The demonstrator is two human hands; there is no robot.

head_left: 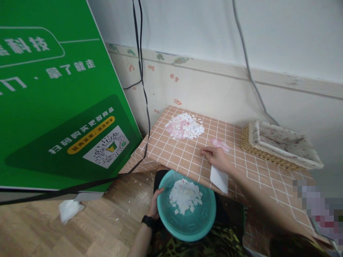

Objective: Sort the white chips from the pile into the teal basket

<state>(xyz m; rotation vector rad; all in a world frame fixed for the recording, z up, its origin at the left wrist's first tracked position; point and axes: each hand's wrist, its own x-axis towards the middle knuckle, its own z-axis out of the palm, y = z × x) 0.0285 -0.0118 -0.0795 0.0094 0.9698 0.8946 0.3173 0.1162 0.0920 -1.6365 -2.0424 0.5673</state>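
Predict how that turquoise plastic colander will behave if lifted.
The turquoise colander is probably light for its size, being slotted plastic. It may tip if lifted only by the left hand, which holds one side. The loose paper pieces inside could slide, as nothing covers them.

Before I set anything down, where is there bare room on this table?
The tablecloth is bare between the big paper pile and the near edge, left of your right hand. Another patch lies toward the wall, between that pile and the wicker basket. It's crowded at your right hand: pink scraps beyond it, a white sheet by the wrist.
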